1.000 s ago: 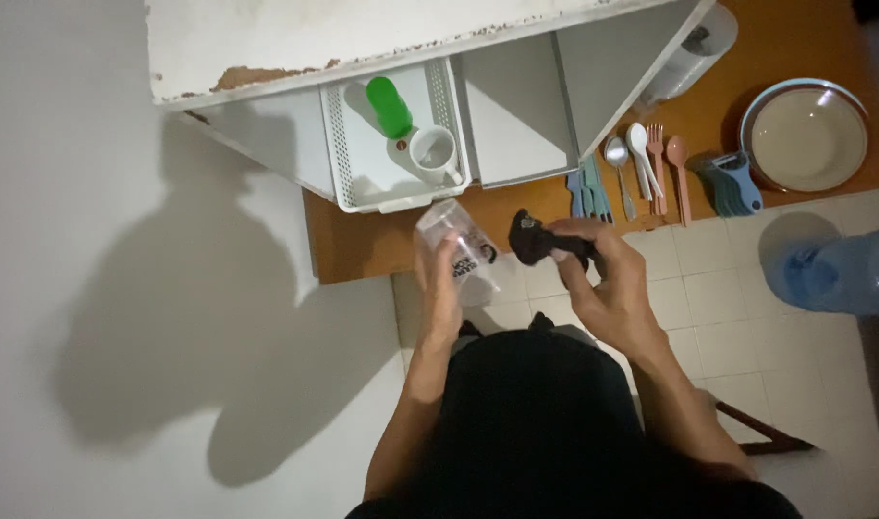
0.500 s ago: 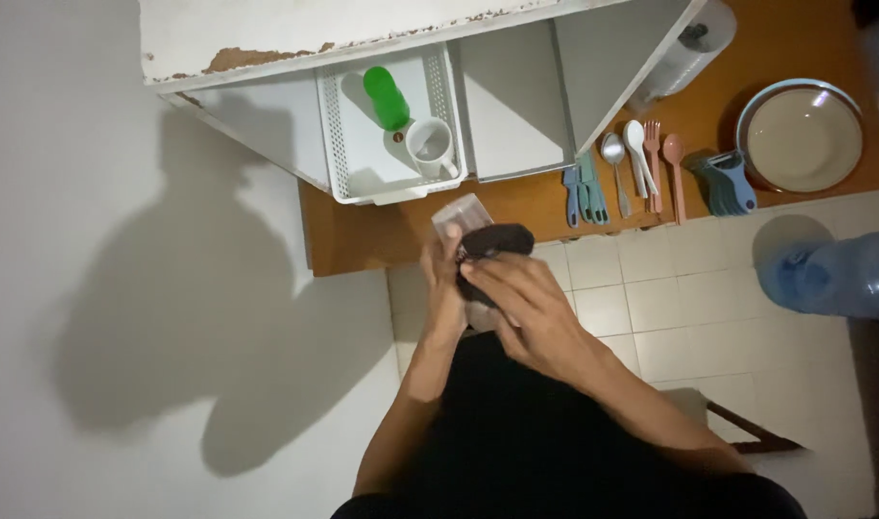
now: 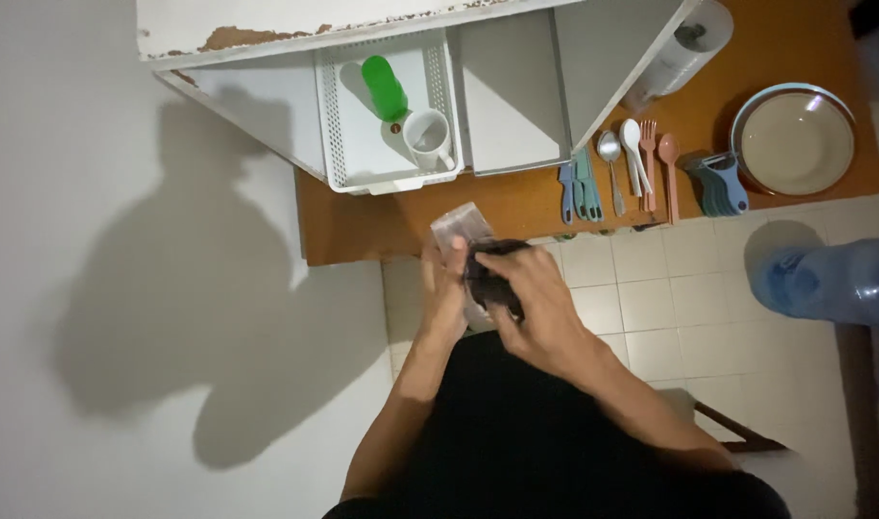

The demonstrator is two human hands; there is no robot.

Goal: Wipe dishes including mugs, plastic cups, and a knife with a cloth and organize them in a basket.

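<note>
My left hand (image 3: 441,288) grips a clear glass tumbler (image 3: 461,227), held tilted in front of my body at the near edge of the wooden counter (image 3: 516,204). My right hand (image 3: 536,300) presses a dark cloth (image 3: 492,277) against the side of the tumbler, covering its lower part. Both hands meet around the glass above the tiled floor.
A white perforated tray (image 3: 387,111) on the counter holds a green bottle (image 3: 385,88) and a white mug (image 3: 429,137). To the right lie blue, metal and pink cutlery (image 3: 617,171), a blue holder (image 3: 723,183), a round bowl (image 3: 795,141) and a paper towel roll (image 3: 678,53). A blue water jug (image 3: 833,281) stands on the floor.
My right hand brought the dark cloth from beside the tumbler onto it, and now rubs lower along its side. The tumbler stays in my left hand.
</note>
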